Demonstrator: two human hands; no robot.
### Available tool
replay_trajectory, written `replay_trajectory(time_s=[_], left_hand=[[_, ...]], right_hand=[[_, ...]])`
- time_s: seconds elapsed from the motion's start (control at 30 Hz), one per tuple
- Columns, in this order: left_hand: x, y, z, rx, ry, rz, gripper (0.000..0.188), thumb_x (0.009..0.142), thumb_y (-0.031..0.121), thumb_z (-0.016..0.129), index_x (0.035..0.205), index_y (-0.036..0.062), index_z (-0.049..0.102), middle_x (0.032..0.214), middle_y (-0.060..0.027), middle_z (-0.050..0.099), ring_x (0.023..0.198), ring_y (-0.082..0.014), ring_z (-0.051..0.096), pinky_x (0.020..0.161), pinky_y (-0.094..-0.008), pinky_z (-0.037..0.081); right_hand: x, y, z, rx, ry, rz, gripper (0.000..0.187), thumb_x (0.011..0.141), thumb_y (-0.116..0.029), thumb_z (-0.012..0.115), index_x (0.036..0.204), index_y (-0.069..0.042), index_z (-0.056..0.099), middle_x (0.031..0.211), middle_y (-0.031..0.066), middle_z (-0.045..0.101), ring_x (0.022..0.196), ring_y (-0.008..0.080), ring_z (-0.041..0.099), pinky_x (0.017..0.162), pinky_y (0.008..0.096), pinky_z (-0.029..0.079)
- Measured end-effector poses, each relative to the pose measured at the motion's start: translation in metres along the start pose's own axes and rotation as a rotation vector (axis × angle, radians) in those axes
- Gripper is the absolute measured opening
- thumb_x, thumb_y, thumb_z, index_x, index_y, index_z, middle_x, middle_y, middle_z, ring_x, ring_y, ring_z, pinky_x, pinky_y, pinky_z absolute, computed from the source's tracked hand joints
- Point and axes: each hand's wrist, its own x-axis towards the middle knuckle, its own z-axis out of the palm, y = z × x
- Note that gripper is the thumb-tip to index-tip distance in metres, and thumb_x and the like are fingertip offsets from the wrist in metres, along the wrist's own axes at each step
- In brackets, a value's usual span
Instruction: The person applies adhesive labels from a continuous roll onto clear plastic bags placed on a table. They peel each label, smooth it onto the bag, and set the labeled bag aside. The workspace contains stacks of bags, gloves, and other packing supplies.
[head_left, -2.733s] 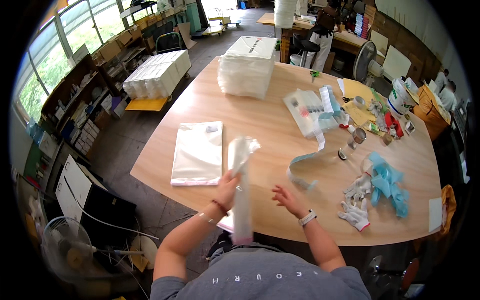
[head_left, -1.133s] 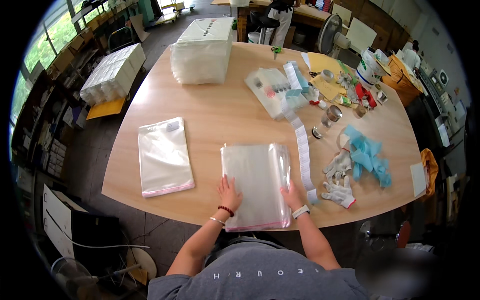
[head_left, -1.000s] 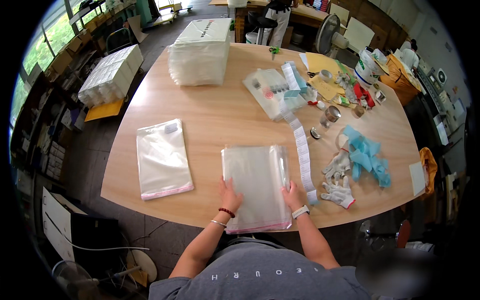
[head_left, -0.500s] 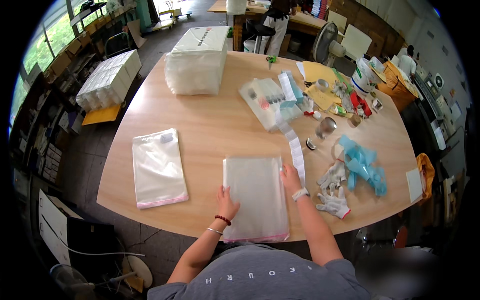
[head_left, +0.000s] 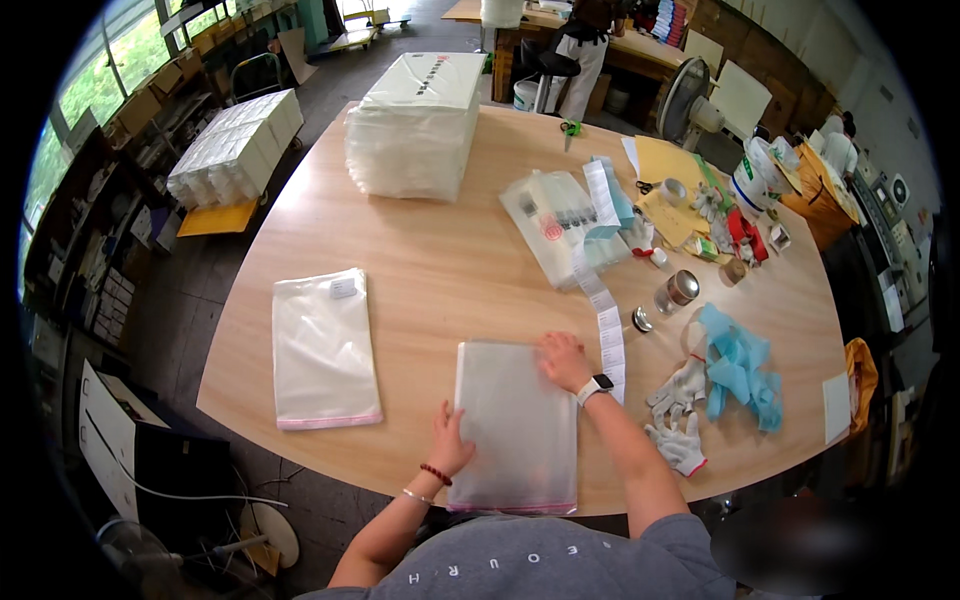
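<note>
A stack of clear plastic bags with a pink strip along its near edge lies in front of me on the table. My left hand rests against its left edge, thumb over the plastic and fingers apart. Over the top right corner lies my right hand, slightly blurred, its fingers reaching across the plastic and pointing left. Neither hand has visibly lifted a bag. To the left is another pile of clear bags, also pink-edged, with a small label near its top.
A tall stack of packed bags stands at the far left. To the right lie a paper label strip, white gloves, blue plastic film and a glass jar. Green-handled scissors lie near the far edge.
My right hand has moved from the stack's right edge onto its top right corner. My left hand stays at the left edge. The whole view has shifted slightly.
</note>
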Motion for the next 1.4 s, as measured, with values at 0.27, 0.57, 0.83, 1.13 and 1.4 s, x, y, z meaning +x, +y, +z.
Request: replay_trajectory(time_s=[0.27,0.57,0.83,1.13,1.4], left_hand=[[0.084,0.010,0.006,-0.010,-0.040,-0.066,0.063,0.061,0.006,0.057,0.120,0.0011,0.035,0.131,-0.0208,0.022,0.119,-0.0367,0.024,0.098,-0.0414,0.024],[0.051,0.018,0.006,-0.058,-0.028,0.000,0.074,0.060,0.015,0.067,0.123,0.0019,0.030,0.131,-0.0235,0.019,0.120,-0.0384,0.020,0.098,-0.0447,0.023],[-0.024,0.019,0.000,0.111,-0.088,0.032,0.085,0.055,0.018,0.074,0.124,0.0031,0.027,0.131,-0.0246,0.016,0.119,-0.0406,0.020,0.097,-0.0467,0.023],[-0.059,0.017,-0.004,0.154,-0.171,0.096,0.090,0.052,0.025,0.075,0.127,0.0085,0.028,0.132,-0.0253,0.014,0.119,-0.0423,0.018,0.093,-0.0509,0.024],[-0.085,0.033,-0.019,0.420,-0.483,0.095,0.101,0.052,0.042,0.075,0.132,0.0158,0.020,0.138,-0.0183,0.003,0.126,-0.0422,0.002,0.087,-0.0664,0.019]], right_hand=[[-0.059,0.043,0.034,0.370,0.165,0.571,0.036,0.072,-0.002,0.048,0.108,0.003,0.047,0.102,0.0183,0.053,0.096,0.0314,0.049,0.085,0.0376,0.038],[-0.027,0.036,0.011,0.156,0.368,0.299,0.035,0.072,-0.005,0.049,0.107,-0.001,0.049,0.103,0.0145,0.053,0.100,0.0301,0.045,0.088,0.0385,0.035],[0.010,0.014,0.005,0.043,-0.188,-0.050,0.019,0.074,-0.012,0.051,0.091,-0.011,0.058,0.101,0.0035,0.052,0.099,0.0224,0.043,0.081,0.0386,0.039],[0.014,0.007,0.006,-0.072,-0.170,-0.040,0.024,0.073,-0.015,0.052,0.097,-0.012,0.055,0.100,0.0038,0.050,0.098,0.0224,0.045,0.079,0.0418,0.039],[0.030,0.003,0.019,0.028,-0.132,-0.023,0.016,0.075,-0.017,0.051,0.089,-0.011,0.055,0.089,0.0056,0.052,0.089,0.0245,0.049,0.074,0.0369,0.043]])
